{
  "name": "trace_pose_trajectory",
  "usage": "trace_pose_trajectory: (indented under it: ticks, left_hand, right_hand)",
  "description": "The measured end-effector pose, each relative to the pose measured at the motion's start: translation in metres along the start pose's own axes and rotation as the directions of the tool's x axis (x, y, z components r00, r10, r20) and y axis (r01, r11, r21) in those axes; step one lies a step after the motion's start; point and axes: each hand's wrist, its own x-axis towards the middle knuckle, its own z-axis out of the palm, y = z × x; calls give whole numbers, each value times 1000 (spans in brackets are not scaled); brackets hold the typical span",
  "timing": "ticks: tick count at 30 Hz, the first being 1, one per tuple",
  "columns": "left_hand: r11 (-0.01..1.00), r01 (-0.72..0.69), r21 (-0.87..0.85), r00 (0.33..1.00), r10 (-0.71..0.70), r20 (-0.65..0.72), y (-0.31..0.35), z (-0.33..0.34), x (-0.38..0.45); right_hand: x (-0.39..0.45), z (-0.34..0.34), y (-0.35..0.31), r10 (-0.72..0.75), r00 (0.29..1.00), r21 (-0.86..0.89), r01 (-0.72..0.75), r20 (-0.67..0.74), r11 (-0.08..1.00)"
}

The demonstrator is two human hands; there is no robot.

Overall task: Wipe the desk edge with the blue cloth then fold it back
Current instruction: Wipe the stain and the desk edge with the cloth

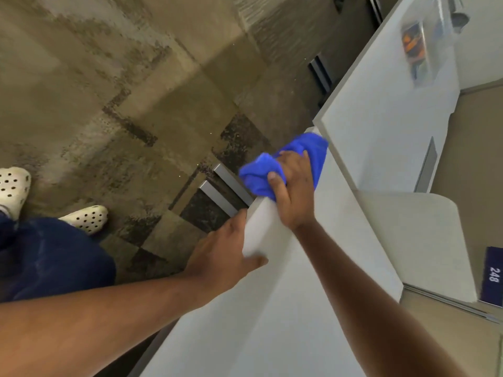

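Note:
A bunched blue cloth [261, 175] lies over the corner edge of the white desk [272, 308]. My right hand [294, 191] presses down on the cloth, fingers wrapped over it, thumb on its left side. My left hand [223, 254] grips the desk's left edge a little nearer to me, thumb on top and fingers hidden beneath the edge. Part of the cloth sticks out beyond my right hand toward a second white desk surface [381, 118].
Brown patterned carpet [122, 91] fills the left side. My feet in white perforated clogs [87, 219] stand at left. Metal desk legs [226, 186] show under the edge. A blue "248" sign [492, 276] is at right; a partition panel [424, 240] stands behind the desk.

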Motion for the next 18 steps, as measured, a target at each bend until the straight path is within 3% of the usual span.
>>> trace_pose_trajectory:
  ticks: [3, 7, 10, 14, 18]
  left_hand:
    - [1000, -2, 0, 1000, 2, -9, -2, 3, 1]
    - [1000, 3, -3, 1000, -3, -29, -3, 5, 3]
    - [999, 22, -42, 1000, -21, 11, -7, 5, 2]
    - [998, 3, -61, 999, 0, 46, -4, 5, -2]
    - [998, -18, -59, 1000, 18, 7, -7, 6, 2]
  right_hand:
    - [-32, 5, -11, -73, 996, 98, 68, 50, 993]
    - [0, -11, 13, -122, 982, 53, 115, 142, 992]
    - [41, -19, 20, 145, 984, -1, -146, 101, 989]
    - [47, -11, 2, 405, 914, -135, -401, 4, 906]
    - [-10, -2, -37, 524, 851, 47, -525, 26, 850]
